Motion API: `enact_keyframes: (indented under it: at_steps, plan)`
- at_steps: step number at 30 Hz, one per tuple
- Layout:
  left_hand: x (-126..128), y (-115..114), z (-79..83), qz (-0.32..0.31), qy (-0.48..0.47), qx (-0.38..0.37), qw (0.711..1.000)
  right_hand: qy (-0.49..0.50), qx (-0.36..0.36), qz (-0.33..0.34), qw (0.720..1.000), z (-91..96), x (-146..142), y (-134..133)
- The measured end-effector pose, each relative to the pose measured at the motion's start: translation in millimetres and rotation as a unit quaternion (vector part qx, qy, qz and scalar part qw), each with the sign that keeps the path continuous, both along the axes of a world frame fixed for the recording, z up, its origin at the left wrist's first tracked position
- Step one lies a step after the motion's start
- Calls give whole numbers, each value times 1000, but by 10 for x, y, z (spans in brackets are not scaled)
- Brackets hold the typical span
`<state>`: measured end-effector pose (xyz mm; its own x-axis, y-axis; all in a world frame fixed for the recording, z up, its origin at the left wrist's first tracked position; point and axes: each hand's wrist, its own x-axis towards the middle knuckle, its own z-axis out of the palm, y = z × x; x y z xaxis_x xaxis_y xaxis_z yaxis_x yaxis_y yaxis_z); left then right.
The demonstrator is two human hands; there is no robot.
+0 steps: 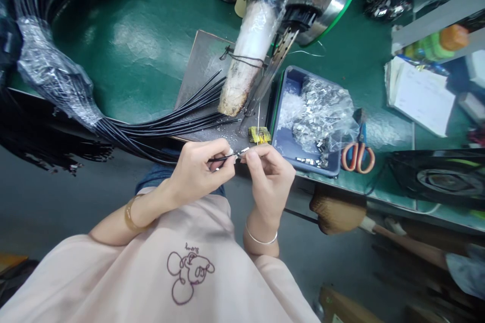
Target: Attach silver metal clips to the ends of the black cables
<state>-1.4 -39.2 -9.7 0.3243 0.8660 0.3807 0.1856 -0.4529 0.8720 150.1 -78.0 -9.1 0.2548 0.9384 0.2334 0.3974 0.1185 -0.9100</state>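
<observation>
My left hand is closed, its thumb and fingers pinching a black cable close to its end. A small silver metal piece shows at the cable's tip, between the two hands. My right hand is closed in a pinch against that piece; its fingertips partly hide it. Behind the hands, a bundle of black cables fans out over a dark board. A small yellow pad lies just beyond my right fingers.
Overhead hang a plastic-wrapped tube and a slotted metal rod. To the right, a blue tray holds bagged metal pieces; orange-handled scissors lie beside it. Farther off are a green-rimmed spool, papers and plastic-wrapped cables.
</observation>
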Motion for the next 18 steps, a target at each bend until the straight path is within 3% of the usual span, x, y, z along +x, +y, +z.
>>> enact_keyframes:
  at_steps: [7, 11, 15, 18]
  plan:
    - [-18, -13, -14, -9, 7, -14, 1000, -92, 43, 0, 995, -7, -31, -15]
    - [-28, 4, -5, -37, -25, -92, 995, -164, 93, -10, 982, -29, -28, -28]
    - [-65, 61, 22, -75, -92, -240, 964, -77, 129, -65, 986, -32, 16, -48]
    - [-95, 107, 32, -90, -121, -308, 939, -1, 177, -109, 978, -18, 51, -49]
